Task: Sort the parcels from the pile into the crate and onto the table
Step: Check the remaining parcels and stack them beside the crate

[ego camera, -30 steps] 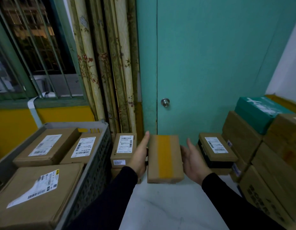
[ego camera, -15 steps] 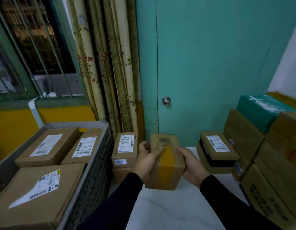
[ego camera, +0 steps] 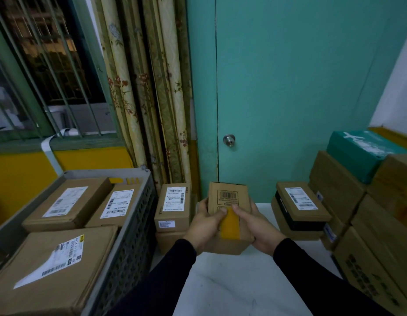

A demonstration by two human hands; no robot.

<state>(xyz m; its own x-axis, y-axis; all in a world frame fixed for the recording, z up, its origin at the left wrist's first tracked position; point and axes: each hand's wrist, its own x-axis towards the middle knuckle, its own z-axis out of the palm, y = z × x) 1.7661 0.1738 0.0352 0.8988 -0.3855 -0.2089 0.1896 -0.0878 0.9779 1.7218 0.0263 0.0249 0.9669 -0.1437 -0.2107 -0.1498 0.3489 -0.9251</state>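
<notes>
A small brown cardboard parcel [ego camera: 230, 201] with a yellow tape strip and a printed barcode is held above the white table [ego camera: 232, 286]. My left hand [ego camera: 204, 226] grips its left side with the thumb on top. My right hand [ego camera: 259, 229] grips its right side, thumb on the tape. The grey crate [ego camera: 131, 236] at the left holds three labelled brown parcels. A stack of two labelled parcels [ego camera: 173, 206] stands on the table beside the crate. Another labelled parcel [ego camera: 300, 206] lies on the table at the right.
The pile of large brown boxes [ego camera: 366, 226] with a teal box [ego camera: 362, 151] on top fills the right side. A teal door [ego camera: 289, 87] with a knob stands behind the table. Curtains [ego camera: 147, 87] and a barred window [ego camera: 49, 71] are at the back left.
The parcel was tipped up and turned toward me, so its barcode face now shows. Both hands closed round its sides, thumbs coming onto the top.
</notes>
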